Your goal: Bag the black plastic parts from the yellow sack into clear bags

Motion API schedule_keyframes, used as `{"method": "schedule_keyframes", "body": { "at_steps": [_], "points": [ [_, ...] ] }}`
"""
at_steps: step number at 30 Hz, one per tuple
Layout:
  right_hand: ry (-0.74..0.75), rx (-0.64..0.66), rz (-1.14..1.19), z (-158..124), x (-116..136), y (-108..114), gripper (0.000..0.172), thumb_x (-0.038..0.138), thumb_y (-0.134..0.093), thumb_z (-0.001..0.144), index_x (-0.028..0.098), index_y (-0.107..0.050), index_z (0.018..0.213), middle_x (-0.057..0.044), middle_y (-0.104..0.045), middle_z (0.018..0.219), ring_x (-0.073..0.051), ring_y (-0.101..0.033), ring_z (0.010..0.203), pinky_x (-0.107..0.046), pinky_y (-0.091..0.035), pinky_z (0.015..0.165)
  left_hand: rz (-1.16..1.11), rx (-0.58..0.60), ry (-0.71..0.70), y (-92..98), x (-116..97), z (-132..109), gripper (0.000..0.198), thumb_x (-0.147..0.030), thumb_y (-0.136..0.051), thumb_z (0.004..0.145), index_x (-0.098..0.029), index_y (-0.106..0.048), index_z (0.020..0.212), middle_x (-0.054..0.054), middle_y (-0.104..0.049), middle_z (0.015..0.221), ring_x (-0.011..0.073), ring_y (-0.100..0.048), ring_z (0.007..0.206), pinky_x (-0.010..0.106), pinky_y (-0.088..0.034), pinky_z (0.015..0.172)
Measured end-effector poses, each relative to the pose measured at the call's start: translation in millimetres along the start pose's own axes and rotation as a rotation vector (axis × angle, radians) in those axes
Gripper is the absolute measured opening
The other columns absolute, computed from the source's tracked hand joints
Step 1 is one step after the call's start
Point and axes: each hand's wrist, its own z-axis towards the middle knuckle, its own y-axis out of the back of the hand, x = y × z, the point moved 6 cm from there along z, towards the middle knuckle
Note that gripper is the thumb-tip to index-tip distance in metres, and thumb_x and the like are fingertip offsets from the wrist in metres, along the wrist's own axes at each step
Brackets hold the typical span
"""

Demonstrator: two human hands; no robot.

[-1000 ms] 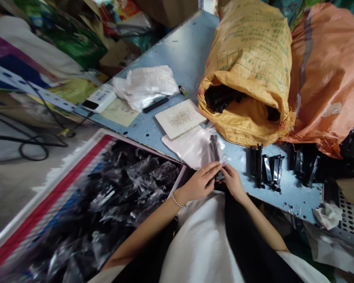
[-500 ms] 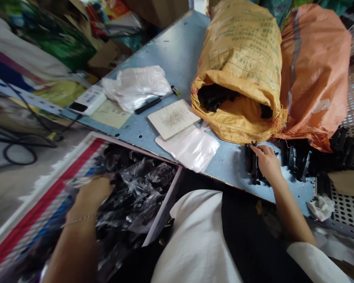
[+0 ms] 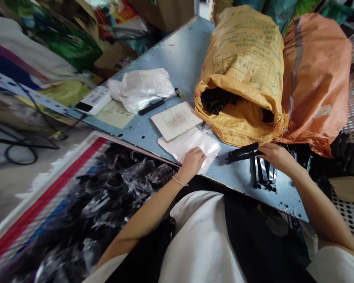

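Observation:
My left hand (image 3: 192,162) rests at the near edge of a stack of clear plastic bags (image 3: 177,146), its fingers curled together on the top bag. In my right hand (image 3: 275,156) is a long black plastic part (image 3: 242,153), gripped at its right end and held roughly level just over the table. Several similar black parts (image 3: 264,173) lie side by side below that hand. A pale square board (image 3: 177,121) covers the far part of the bag stack.
A yellow woven sack (image 3: 242,51) gapes toward me with black parts inside; an orange sack (image 3: 315,78) lies beside it. Below the blue table (image 3: 191,47) at left, a crate (image 3: 50,184) holds many bagged black parts. Another bag pile (image 3: 144,88) and a black pen (image 3: 151,107) lie farther back.
My left hand has come out of the crate and moved right onto the plastic bags. My right hand has lifted a black part off the table and turned it level.

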Motion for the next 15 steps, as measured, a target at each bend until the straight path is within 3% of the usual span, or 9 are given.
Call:
{"method": "schedule_keyframes", "body": {
  "at_steps": [2, 6, 9, 12, 15],
  "points": [
    [-0.123, 0.012, 0.337, -14, 2, -9, 0.029, 0.037, -0.062, 0.089, 0.017, -0.072, 0.108, -0.01, -0.072, 0.103, -0.023, -0.066, 0.093, -0.035, -0.052, 0.083, -0.17, 0.029, 0.137, 5.6, 19, 7, 0.016, -0.026, -0.062, 0.086, -0.018, -0.06, 0.072, 0.003, -0.064, 0.075, 0.0182, -0.062, 0.073, 0.031, -0.051, 0.071],
    [-0.39, 0.192, 1.202, -30, 41, -66, 0.052, 0.059, -0.066, 0.079, 0.013, -0.072, 0.102, -0.008, -0.073, 0.083, -0.014, -0.058, 0.059, -0.025, -0.046, 0.053, -0.533, 0.088, 0.423, 9.2, 45, 11, 0.008, -0.027, -0.06, 0.082, -0.019, -0.059, 0.08, -0.003, -0.059, 0.06, 0.0146, -0.057, 0.054, 0.026, -0.044, 0.055],
    [-0.463, 0.271, 1.675, -31, 86, -102, 0.057, 0.063, -0.074, 0.07, 0.012, -0.071, 0.094, -0.007, -0.07, 0.072, -0.009, -0.049, 0.05, -0.02, -0.035, 0.044, -0.668, 0.014, 0.43, 9.4, 46, 11, 0.016, -0.023, -0.065, 0.073, -0.02, -0.053, 0.083, -0.004, -0.062, 0.068, 0.0131, -0.059, 0.058, 0.025, -0.044, 0.057],
    [-0.478, 0.31, 1.967, -32, 117, -124, 0.053, 0.059, -0.08, 0.066, 0.011, -0.07, 0.087, -0.004, -0.066, 0.065, -0.005, -0.043, 0.046, -0.016, -0.029, 0.041, -0.693, -0.033, 0.412, 8.2, 47, 9, 0.025, -0.024, -0.071, 0.067, -0.02, -0.049, 0.078, -0.003, -0.062, 0.071, 0.013, -0.06, 0.064, 0.026, -0.047, 0.061],
    [-0.521, 0.408, 2.189, -37, 135, -143, 0.044, 0.051, -0.079, 0.073, 0.011, -0.068, 0.088, -0.001, -0.062, 0.064, -0.004, -0.038, 0.045, -0.014, -0.029, 0.039, -0.643, -0.056, 0.359, 13.1, 47, 7, 0.011, -0.02, -0.062, 0.075, -0.019, -0.051, 0.078, -0.001, -0.065, 0.074, 0.0141, -0.061, 0.066, 0.027, -0.051, 0.065]
  ]
}}
